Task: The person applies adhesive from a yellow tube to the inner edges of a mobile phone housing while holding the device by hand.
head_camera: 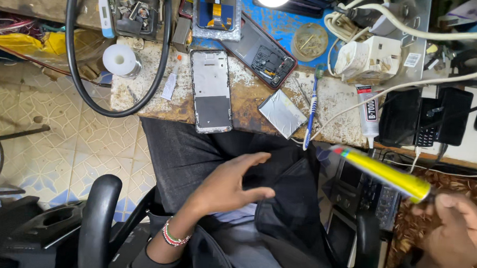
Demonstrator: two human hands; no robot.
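Head view, right hand [459, 231] gripping yellow tube [382, 173]

A phone frame [211, 91], battery [282, 113] and toothbrush [311, 111] lie on the workbench [250, 97].

Glue tube [382, 174]: bright yellow, multicoloured band at the far end. Beaded bracelet [173, 237]: red, white, green. Phone frame [212, 91]: silver-grey, darker lower panel. Screwdriver [312, 107]: blue and white. Workbench [250, 102]: rust-brown, mottled white. Floor tiles [53, 127]: cream, pale blue floral pattern. Trousers [190, 153]: charcoal.
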